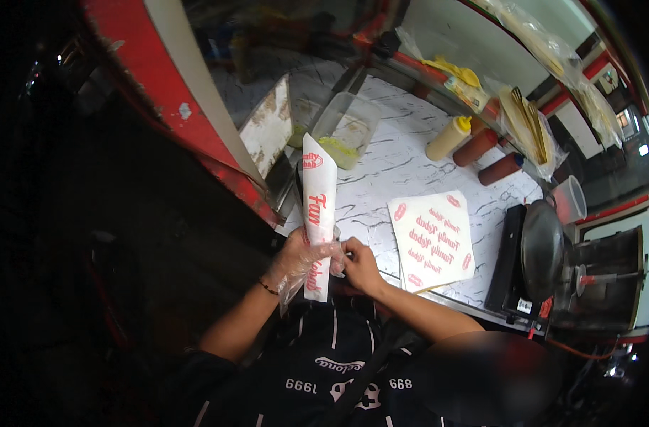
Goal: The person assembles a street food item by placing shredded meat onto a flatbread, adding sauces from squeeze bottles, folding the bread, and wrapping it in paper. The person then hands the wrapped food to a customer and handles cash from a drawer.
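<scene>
A long white paper-wrapped roll (319, 192) with red print stands nearly upright in front of my body. My left hand (301, 250), in a clear plastic glove, is closed around its lower part. Bare and curled, my right hand (360, 265) is at the left hand's fingertips, just right of the roll. Its fingers are pinched together, and whatever lies between them is hidden. To the right, a stack of printed wrapping paper (434, 238) lies on the white marble-patterned counter (367, 196).
Beyond the roll sits a clear plastic tub (360, 117) with green scraps. Cream (449, 139), red (476, 147) and dark (501, 169) squeeze bottles line the back right. Tongs (529, 124) lie behind them. A black round pan (542, 249) stands at the right. A red-edged panel (175, 121) borders the left.
</scene>
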Demonstrator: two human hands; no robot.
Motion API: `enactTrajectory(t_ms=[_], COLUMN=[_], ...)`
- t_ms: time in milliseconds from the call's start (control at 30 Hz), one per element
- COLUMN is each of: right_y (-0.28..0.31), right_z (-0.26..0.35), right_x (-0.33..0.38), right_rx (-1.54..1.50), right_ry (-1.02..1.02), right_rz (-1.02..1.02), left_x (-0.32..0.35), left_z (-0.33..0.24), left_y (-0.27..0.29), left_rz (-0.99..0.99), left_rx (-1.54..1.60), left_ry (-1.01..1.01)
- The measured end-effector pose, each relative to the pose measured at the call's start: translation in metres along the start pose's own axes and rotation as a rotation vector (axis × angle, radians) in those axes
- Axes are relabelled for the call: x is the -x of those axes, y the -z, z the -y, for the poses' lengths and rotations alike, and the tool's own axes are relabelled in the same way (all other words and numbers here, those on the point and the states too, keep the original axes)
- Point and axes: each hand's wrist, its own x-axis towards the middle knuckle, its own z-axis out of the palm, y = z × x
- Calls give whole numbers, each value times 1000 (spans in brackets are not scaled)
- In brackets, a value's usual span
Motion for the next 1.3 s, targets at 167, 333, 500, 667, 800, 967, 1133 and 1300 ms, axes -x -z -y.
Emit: enactTrajectory(t_ms=[167, 333, 500, 667, 800, 967, 1133, 1300], right_y=[24, 111, 139, 189, 221, 251, 274, 291], right_z=[-23, 35, 85, 71, 41, -4, 22, -2], right_x=[-6, -1, 28, 63, 89, 111, 124, 97], right_rx=[184, 10, 129, 224, 20, -139, -117, 107], right_ry=[-95, 72, 70, 98, 439, 316, 188, 466], right_rz=[135, 246, 175, 116, 98, 12, -82, -322], left_x=[-3, -11, -17, -13, -10, -23, -67, -134], left_z=[11, 37, 72, 91, 116, 144, 171, 131], left_y=[-12, -24, -73, -121, -143, -173, -202, -212], left_rz=[-45, -93, -103, 109, 391, 549, 183, 118], left_rx=[-26, -225, -304, -289, 277, 374, -570, -1393], left_ry=[13, -28, -121, -1, 307, 259, -371, -965])
